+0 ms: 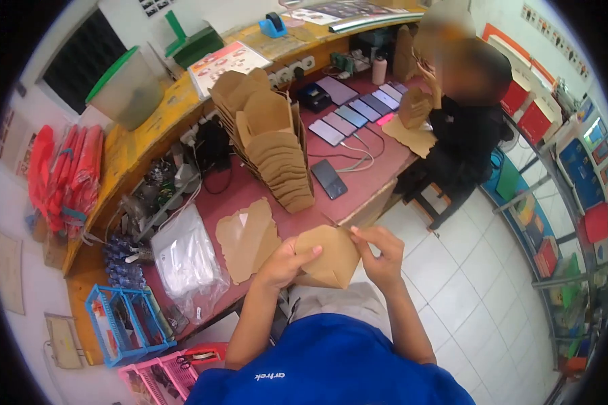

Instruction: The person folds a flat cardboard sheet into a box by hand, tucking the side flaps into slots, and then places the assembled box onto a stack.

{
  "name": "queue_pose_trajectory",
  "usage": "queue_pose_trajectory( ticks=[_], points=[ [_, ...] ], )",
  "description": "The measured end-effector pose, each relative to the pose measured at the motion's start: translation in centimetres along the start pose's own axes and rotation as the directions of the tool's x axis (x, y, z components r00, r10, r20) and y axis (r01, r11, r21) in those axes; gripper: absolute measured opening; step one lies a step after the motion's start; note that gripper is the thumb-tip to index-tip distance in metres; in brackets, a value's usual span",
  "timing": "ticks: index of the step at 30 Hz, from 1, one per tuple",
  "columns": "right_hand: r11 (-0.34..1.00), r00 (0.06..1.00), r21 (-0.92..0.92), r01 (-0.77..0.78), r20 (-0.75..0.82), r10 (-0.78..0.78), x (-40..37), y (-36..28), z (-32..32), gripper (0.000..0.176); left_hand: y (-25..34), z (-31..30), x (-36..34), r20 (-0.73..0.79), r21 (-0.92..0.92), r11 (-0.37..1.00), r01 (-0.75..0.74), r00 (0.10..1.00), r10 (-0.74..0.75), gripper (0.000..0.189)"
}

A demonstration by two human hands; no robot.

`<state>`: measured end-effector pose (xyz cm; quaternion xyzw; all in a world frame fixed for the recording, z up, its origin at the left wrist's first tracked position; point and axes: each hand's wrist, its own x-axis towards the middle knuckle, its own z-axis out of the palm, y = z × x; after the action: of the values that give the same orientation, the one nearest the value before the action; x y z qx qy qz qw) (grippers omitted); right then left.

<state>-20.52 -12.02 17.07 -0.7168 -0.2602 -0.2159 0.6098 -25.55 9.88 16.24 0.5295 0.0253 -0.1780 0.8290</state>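
Note:
A brown cardboard piece point(332, 258), partly folded, is held up above my lap, in front of the desk edge. My left hand point(284, 264) grips its left side, with the thumb lying on its face. At its upper right edge, my right hand point(380, 251) pinches the cardboard between thumb and fingers. Flat on the red desk point(226, 214) lies a brown cardboard sheet point(248, 239), left of my hands. Behind them stands a tall nested stack of folded brown cardboard boxes point(277, 152).
A dark phone point(328, 179) lies right of the stack, with a row of phones point(344, 120) and cables behind. Plastic-wrapped packs point(188, 253) and a blue basket point(125, 324) are at left. Another person point(463, 128) sits at right, near a cardboard piece point(412, 135).

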Motion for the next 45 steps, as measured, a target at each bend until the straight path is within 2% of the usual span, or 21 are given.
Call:
queue_pose_trajectory(
  ticks=[2,3,5,6,9,10,12,15,21,27,31,33,39,41,45],
  points=[
    [0.995,0.989,-0.078,0.059,0.14,-0.048,-0.6,0.6,-0.8,0.027,-0.1,-0.2,-0.1,-0.004,0.001,1.0,0.016,1.0,-0.016,0.04],
    [0.995,0.99,-0.081,0.053,0.138,-0.042,-0.7,0.7,-1.3,0.027,0.1,-0.2,0.0,0.006,0.018,1.0,0.018,1.0,-0.019,0.04],
    [0.981,0.95,-0.101,0.164,0.284,-0.13,-0.3,1.0,-2.1,0.046,0.5,0.1,0.4,0.02,0.034,0.999,0.027,0.999,-0.028,0.04],
    [0.984,0.953,-0.104,0.147,0.283,-0.113,-0.3,1.0,-2.3,0.046,0.7,0.3,0.5,0.034,0.016,1.0,0.011,0.999,-0.011,0.04],
    [0.957,0.905,-0.149,0.249,0.388,-0.175,0.7,0.8,-3.2,0.053,1.0,0.7,0.8,0.05,-0.01,1.0,0.015,0.999,-0.015,0.039],
    [0.961,0.911,-0.163,0.225,0.386,-0.148,0.5,0.5,-3.3,0.053,0.9,0.8,0.5,0.035,-0.017,1.0,0.011,0.999,-0.011,0.039],
    [0.916,0.886,-0.219,0.337,0.404,-0.229,1.1,0.3,-3.2,0.051,1.1,0.8,0.7,0.033,-0.027,0.999,0.02,0.999,-0.019,0.039],
    [0.883,0.867,-0.231,0.409,0.4,-0.298,0.9,1.2,-2.9,0.049,1.2,0.6,0.9,0.05,-0.019,1.0,-0.021,0.998,0.022,0.038],
    [0.874,0.885,-0.268,0.406,0.354,-0.302,0.3,1.1,-2.3,0.043,1.3,0.8,0.8,0.031,-0.022,1.0,-0.015,0.999,0.016,0.038],
    [0.861,0.877,-0.279,0.424,0.363,-0.315,0.3,0.4,-2.1,0.047,1.4,0.3,0.5,0.047,-0.041,0.999,0.019,0.999,-0.017,0.039],
    [0.845,0.865,-0.297,0.445,0.387,-0.32,0.6,0.7,-2.0,0.046,1.6,0.2,0.6,0.081,-0.034,0.999,-0.028,0.996,0.03,0.039],
    [0.821,0.85,-0.294,0.489,0.371,-0.374,0.6,0.8,-1.8,0.045,1.7,0.2,0.5,0.086,-0.015,0.999,-0.05,0.995,0.051,0.039],
    [0.822,0.864,-0.327,0.466,0.37,-0.342,0.2,0.6,-1.6,0.048,2.0,0.3,0.6,0.089,0.026,0.997,-0.067,0.994,0.065,0.038],
    [0.827,0.861,-0.312,0.468,0.373,-0.347,-0.1,0.9,-1.6,0.048,2.0,0.5,0.5,0.041,-0.037,0.999,-0.005,0.999,0.007,0.037],
    [0.818,0.835,-0.283,0.501,0.407,-0.371,-0.1,0.5,-1.9,0.047,2.2,0.6,0.3,0.039,-0.037,0.999,0.028,0.999,-0.026,0.037]
  ],
)
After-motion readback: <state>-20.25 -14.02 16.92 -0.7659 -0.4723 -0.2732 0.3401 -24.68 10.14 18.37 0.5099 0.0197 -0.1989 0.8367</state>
